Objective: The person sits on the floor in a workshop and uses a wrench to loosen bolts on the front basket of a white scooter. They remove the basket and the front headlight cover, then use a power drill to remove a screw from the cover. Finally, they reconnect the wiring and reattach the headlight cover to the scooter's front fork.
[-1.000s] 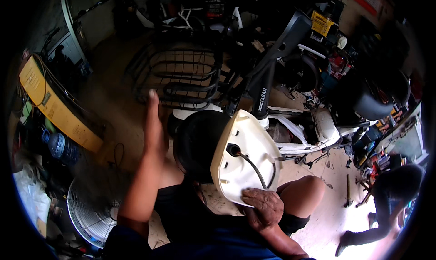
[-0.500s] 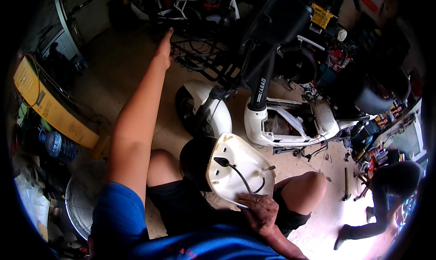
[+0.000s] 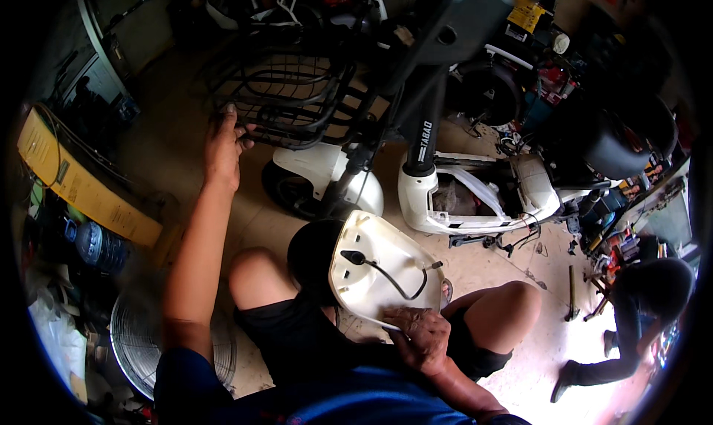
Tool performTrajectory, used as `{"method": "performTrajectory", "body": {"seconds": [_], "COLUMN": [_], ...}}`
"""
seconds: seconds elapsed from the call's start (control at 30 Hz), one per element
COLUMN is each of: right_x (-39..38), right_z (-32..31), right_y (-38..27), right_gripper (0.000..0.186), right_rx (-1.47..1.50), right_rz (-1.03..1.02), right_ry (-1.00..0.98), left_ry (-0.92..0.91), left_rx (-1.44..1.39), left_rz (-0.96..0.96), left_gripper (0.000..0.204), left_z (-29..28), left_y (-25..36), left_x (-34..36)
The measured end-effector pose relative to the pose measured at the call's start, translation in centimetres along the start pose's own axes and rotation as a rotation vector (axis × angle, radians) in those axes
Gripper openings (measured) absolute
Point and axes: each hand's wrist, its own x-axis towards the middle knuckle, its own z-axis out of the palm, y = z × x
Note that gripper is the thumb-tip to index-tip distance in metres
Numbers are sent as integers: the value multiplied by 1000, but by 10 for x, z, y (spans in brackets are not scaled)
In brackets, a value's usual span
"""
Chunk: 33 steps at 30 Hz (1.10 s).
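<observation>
My left hand [image 3: 227,146], arm stretched forward, has its fingers curled at the lower edge of a black wire basket [image 3: 290,91] on a white scooter [image 3: 356,187]. My right hand [image 3: 420,337] grips the lower edge of a cream plastic panel [image 3: 394,288] between my knees, its inner face up with a short black cable [image 3: 390,278]. A dark rounded object [image 3: 308,258] lies behind the panel's left side, partly hidden. The scooter's dark steering column [image 3: 431,121] rises above its opened white body [image 3: 475,221].
A fan [image 3: 137,347], a blue water bottle [image 3: 100,243] and a long yellow panel [image 3: 89,198] are on my left. A crouching person [image 3: 631,306] is at the lower right beside cluttered tools and parts [image 3: 624,239]. Another scooter's wheel [image 3: 490,95] is farther back.
My left hand reached up and forward, then came down and left to the basket, which has shifted left with the scooter's front. My right hand still holds the panel, now lower.
</observation>
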Motion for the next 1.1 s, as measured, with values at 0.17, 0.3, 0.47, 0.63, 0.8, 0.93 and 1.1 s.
{"method": "performTrajectory", "body": {"seconds": [0.17,0.3,0.47,0.63,0.8,0.93,1.1], "right_x": [2,-3,1,5,10,20,27], "right_z": [2,0,-5,-5,-10,-7,3], "right_y": [0,0,-13,-13,-19,-20,-18], "right_gripper": [24,26,28,28,28,29,31], "right_rx": [36,24,-13,7,-93,-148,-207], "right_rz": [-18,-44,-11,-33,-12,10,-62], "right_ry": [-27,3,27,95,157,196,220], "left_ry": [-29,54,27,-147,-81,-157,-532], "left_rx": [-91,-88,16,-103,-55,-59,-257], "left_rz": [-34,63,66,-66,-18,-172,-367], "left_gripper": [39,50,63,58,62,66,80], "left_z": [-13,2,-10,-5,5,18,53], "left_y": [0,-2,5,4,-23,-44,-59], "left_x": [3,-5,-51,-138,-239,-310,-321]}}
